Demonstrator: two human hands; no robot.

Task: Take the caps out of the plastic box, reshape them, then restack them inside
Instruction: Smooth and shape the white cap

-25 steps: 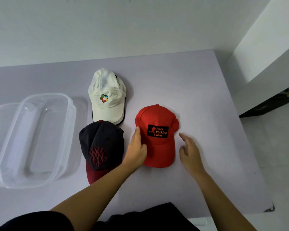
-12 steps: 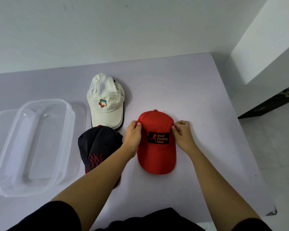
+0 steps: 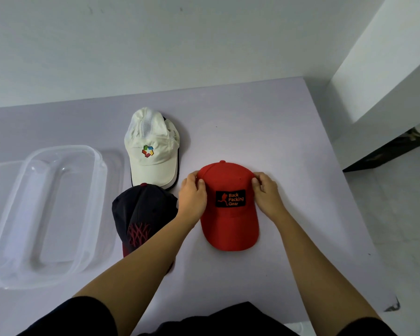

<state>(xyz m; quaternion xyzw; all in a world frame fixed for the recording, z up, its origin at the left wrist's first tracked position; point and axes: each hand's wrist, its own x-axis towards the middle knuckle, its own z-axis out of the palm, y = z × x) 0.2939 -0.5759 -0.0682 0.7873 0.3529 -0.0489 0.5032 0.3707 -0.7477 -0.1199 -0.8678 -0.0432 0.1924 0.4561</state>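
Note:
A red cap [image 3: 228, 226] with a black "Back Packing Gear" patch lies on the lilac table, brim toward me. My left hand [image 3: 192, 195] pinches the left side of its crown and my right hand [image 3: 267, 187] pinches the right side. A white cap [image 3: 153, 151] with a coloured logo lies behind and to the left. A dark navy cap [image 3: 141, 212] with a red web design and red brim lies left of the red one, partly under my left forearm. The clear plastic box [image 3: 34, 226] stands empty at the left.
The lilac table [image 3: 289, 141] meets a white wall at the back. Its right edge drops to a tiled floor [image 3: 398, 214], where a white wall corner juts in. The box's clear lid [image 3: 114, 166] seems to lie under or beside the box.
My right hand came from the table beside the brim up to the crown's right side. My left hand slid up to the crown's left side. Both now pinch the red cap.

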